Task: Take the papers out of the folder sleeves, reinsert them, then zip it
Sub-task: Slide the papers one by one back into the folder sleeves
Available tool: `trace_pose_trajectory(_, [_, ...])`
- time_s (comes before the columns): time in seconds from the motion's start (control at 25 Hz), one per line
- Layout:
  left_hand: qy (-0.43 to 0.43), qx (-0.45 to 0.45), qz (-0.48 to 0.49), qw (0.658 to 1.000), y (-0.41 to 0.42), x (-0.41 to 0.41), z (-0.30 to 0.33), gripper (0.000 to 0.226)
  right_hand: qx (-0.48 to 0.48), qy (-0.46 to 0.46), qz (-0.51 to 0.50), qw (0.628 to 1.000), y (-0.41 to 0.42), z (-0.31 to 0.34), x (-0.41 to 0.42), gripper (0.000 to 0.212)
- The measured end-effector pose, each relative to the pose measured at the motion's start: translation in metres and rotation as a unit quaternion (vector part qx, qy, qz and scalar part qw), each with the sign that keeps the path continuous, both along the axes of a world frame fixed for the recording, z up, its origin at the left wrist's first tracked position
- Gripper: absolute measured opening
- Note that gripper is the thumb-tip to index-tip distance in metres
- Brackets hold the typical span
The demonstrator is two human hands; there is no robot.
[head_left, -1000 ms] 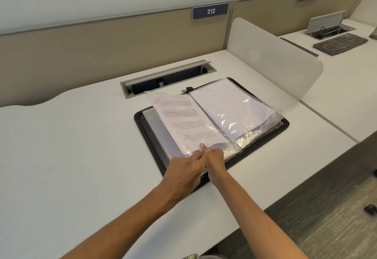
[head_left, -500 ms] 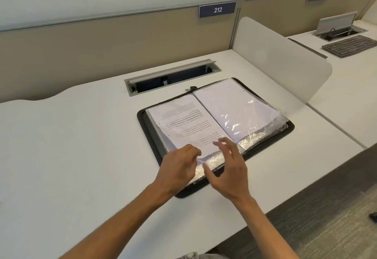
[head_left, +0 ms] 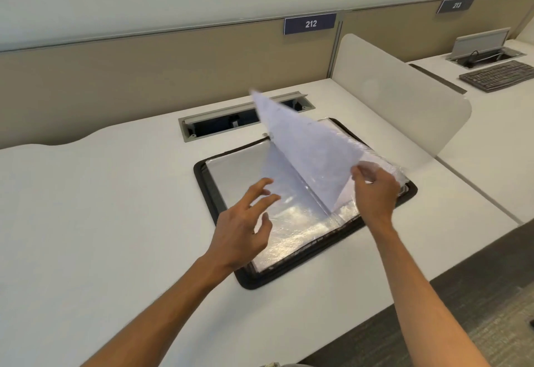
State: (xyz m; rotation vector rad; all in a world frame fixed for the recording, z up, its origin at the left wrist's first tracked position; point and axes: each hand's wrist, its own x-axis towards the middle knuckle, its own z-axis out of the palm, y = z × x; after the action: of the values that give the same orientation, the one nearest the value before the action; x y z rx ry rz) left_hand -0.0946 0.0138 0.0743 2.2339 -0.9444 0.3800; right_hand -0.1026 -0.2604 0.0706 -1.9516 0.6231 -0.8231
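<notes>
A black zippered folder (head_left: 303, 262) lies open on the white desk (head_left: 115, 207), clear plastic sleeves inside. The right hand (head_left: 375, 190) pinches the near right edge of a white paper-filled sleeve page (head_left: 306, 153), lifted upright and tilting right. The left hand (head_left: 245, 222) hovers over the left sleeve, fingers spread, holding nothing. To turn it well, guide the page over slowly so the plastic does not crease or tear.
</notes>
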Motion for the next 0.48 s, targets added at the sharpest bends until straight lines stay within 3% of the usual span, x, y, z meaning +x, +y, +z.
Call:
trace_pose_trajectory(0.08, [0.025, -0.014, 0.035, 0.999, 0.008, 0.006, -0.003, 0.032, 0.044, 0.0, -0.068, 0.997, -0.017, -0.004, -0.001, 0.04])
trace_pose_trajectory(0.12, [0.037, -0.019, 0.048, 0.998, 0.012, 0.009, -0.004, 0.031, 0.02, 0.022, -0.099, 0.995, -0.022, -0.009, -0.003, 0.053])
trace_pose_trajectory(0.2, [0.055, -0.028, 0.071, 0.996, 0.02, 0.014, -0.008, 0.03, -0.15, 0.095, -0.129, 0.976, -0.023, -0.022, -0.008, 0.075])
trace_pose_trajectory(0.28, [0.064, -0.03, 0.087, 0.994, 0.029, 0.019, -0.012, 0.029, -0.322, 0.167, -0.075, 0.929, -0.021, -0.037, -0.012, 0.071])
trace_pose_trajectory(0.32, [0.069, -0.03, 0.092, 0.993, 0.034, 0.021, -0.013, 0.029, -0.348, 0.225, -0.023, 0.91, -0.021, -0.045, -0.011, 0.067])
trace_pose_trajectory(0.4, [0.077, -0.023, 0.105, 0.991, 0.045, 0.024, -0.019, 0.029, -0.308, 0.379, 0.062, 0.87, -0.02, -0.058, -0.009, 0.075])
trace_pose_trajectory(0.48, [0.085, -0.01, 0.129, 0.988, 0.06, 0.025, -0.024, 0.03, -0.268, 0.444, 0.078, 0.852, -0.01, -0.064, -0.008, 0.085])
